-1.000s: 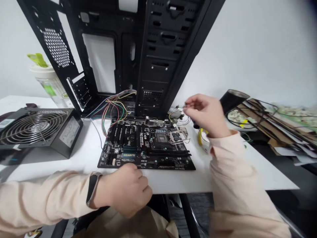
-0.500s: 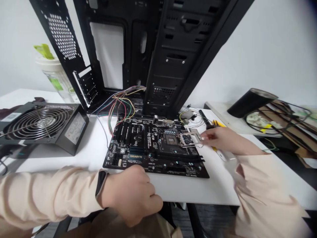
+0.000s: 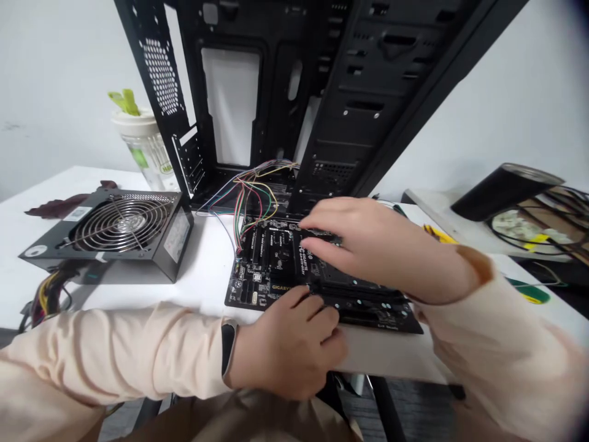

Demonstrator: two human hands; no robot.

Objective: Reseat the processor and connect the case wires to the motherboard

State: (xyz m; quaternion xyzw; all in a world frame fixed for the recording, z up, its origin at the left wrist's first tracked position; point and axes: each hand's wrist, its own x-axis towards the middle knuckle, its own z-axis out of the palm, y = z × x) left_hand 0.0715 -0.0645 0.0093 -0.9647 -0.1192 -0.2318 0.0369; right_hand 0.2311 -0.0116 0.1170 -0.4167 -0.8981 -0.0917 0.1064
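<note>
A black motherboard (image 3: 271, 258) lies flat on the white table (image 3: 202, 276), in front of an open black computer case (image 3: 299, 92). My left hand (image 3: 289, 350) rests at the board's near edge, fingers curled, fingertips touching the board. My right hand (image 3: 368, 245) reaches across the board's middle with its fingers stretched out and pressed down on it, covering the processor socket. Coloured wires (image 3: 253, 190) run from the case to the board's far left corner.
A black power supply with a fan grille (image 3: 124, 224) sits at the left, its cables (image 3: 46, 298) hanging off the near edge. A clear cup with a green lid (image 3: 142, 144) stands behind it. A black cylinder (image 3: 501, 190), cables and cardboard clutter the right side.
My right hand moved left from the socket's lifted metal frame onto the middle of the board. My left hand's fingers slid onto the board's edge. The view shifted left.
</note>
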